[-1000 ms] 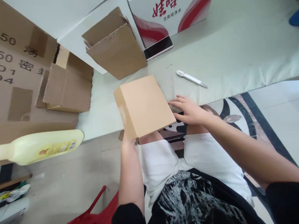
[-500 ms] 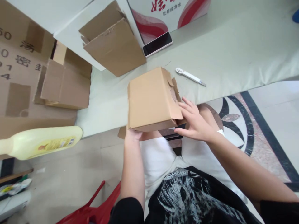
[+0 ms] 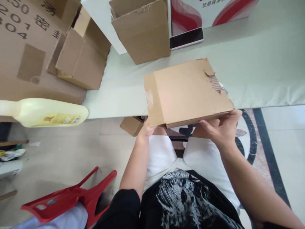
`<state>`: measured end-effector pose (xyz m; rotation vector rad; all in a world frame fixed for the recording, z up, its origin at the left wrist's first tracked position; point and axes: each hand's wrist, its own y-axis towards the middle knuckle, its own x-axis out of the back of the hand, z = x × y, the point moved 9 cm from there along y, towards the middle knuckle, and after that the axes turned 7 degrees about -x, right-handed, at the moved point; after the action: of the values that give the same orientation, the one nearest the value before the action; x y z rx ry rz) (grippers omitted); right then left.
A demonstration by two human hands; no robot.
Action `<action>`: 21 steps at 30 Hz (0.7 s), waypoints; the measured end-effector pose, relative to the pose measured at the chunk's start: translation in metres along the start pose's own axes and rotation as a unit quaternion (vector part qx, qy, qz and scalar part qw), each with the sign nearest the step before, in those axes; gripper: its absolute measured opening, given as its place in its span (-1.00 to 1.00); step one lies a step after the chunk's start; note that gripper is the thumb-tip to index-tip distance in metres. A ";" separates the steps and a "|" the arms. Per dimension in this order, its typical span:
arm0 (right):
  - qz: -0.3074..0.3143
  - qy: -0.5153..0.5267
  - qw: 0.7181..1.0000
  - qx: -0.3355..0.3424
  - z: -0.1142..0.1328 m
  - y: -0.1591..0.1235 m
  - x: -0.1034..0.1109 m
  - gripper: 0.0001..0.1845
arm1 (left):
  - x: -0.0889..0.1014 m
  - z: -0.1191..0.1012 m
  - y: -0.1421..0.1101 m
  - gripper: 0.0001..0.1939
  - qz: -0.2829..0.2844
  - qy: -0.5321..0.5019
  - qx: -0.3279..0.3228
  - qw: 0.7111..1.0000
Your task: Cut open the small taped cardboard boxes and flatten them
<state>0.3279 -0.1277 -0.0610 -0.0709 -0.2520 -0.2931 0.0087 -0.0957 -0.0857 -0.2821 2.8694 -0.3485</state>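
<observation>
I hold a brown cardboard box (image 3: 186,90) with both hands, just above the near edge of a pale green table (image 3: 262,70). Its broad side faces me, with a torn corner at the upper right and clear tape on its left edge. My left hand (image 3: 145,129) grips the box's lower left corner from underneath, mostly hidden. My right hand (image 3: 222,127) is closed on the lower right edge, fingers curled under it.
Several opened cardboard boxes (image 3: 83,57) and a flattened one (image 3: 143,30) lie at the back left. A phone (image 3: 186,38) rests by a red-and-white carton (image 3: 214,9). A pale yellow bottle (image 3: 45,112) sticks in from the left. A red plastic chair (image 3: 71,197) stands below.
The box has turned flatter and wider and shifted right. My right hand moved from the box's side flap down to its lower right edge. The white cutter is now hidden behind the box.
</observation>
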 end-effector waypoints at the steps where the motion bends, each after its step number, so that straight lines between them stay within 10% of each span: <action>1: -0.041 -0.012 0.999 -0.001 0.003 -0.002 0.007 -0.21 | -0.001 -0.003 -0.001 -0.49 0.029 0.018 0.001 0.999; 5: -0.078 -0.024 0.997 -0.005 0.018 -0.005 0.014 -0.54 | -0.006 -0.034 -0.003 -0.31 0.090 0.153 -0.147 0.973; 10: -0.044 0.216 0.971 -0.094 0.004 0.005 0.006 -0.63 | -0.011 -0.060 -0.025 -0.52 0.049 0.302 -0.318 0.897; 15: 0.035 0.274 0.928 -0.249 -0.015 0.002 -0.016 -0.42 | -0.020 -0.057 -0.058 -0.80 0.120 0.325 -0.306 0.887; 21: 0.132 0.266 0.931 -0.212 -0.004 -0.005 -0.012 -0.40 | 0.003 -0.037 -0.071 -0.49 0.176 0.151 -0.182 0.956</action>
<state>0.3158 -0.1296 -0.0674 -0.4435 0.3647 -0.0859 0.0084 -0.1560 -0.0335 0.2463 3.1863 0.2289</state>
